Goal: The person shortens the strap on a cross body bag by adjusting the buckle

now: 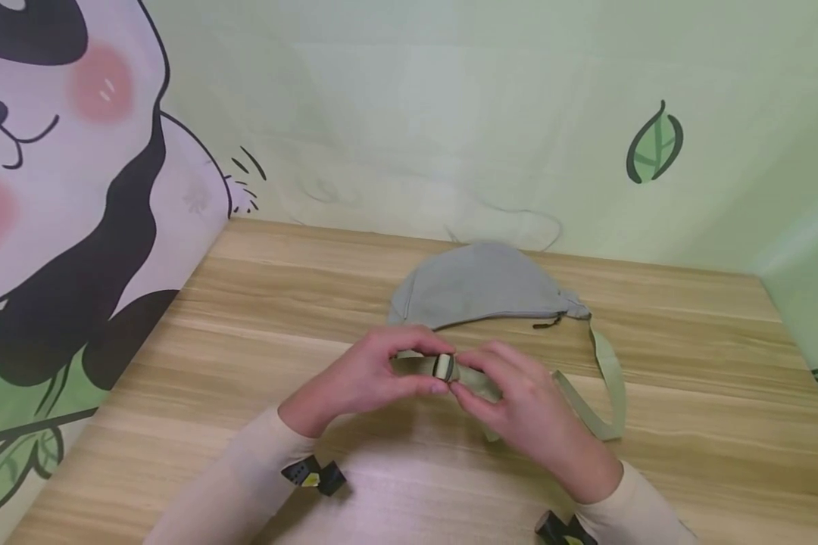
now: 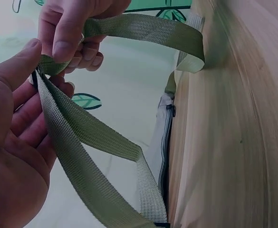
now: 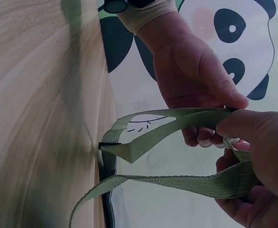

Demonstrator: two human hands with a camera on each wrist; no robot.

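Note:
A grey waist bag [image 1: 480, 284] lies on the wooden table beyond both hands, its zipped edge towards me. Its green webbing strap [image 1: 610, 371] runs from the right end up to the hands. A dark-edged strap slider [image 1: 444, 367] sits between the fingertips. My left hand [image 1: 361, 375] pinches the slider between thumb and fingers. Close beside it, my right hand [image 1: 518, 390] pinches the webbing. Raised off the table, a doubled length of strap [image 2: 91, 185] hangs from the left hand in the left wrist view. In the right wrist view, webbing [image 3: 191, 183] loops out of the right hand.
The wooden tabletop [image 1: 245, 303] meets a pale green wall cloth [image 1: 382, 136] at its back edge. A large panda print [image 1: 102, 189] covers the left side. A black zip pull [image 1: 547, 323] hangs at the bag's right end.

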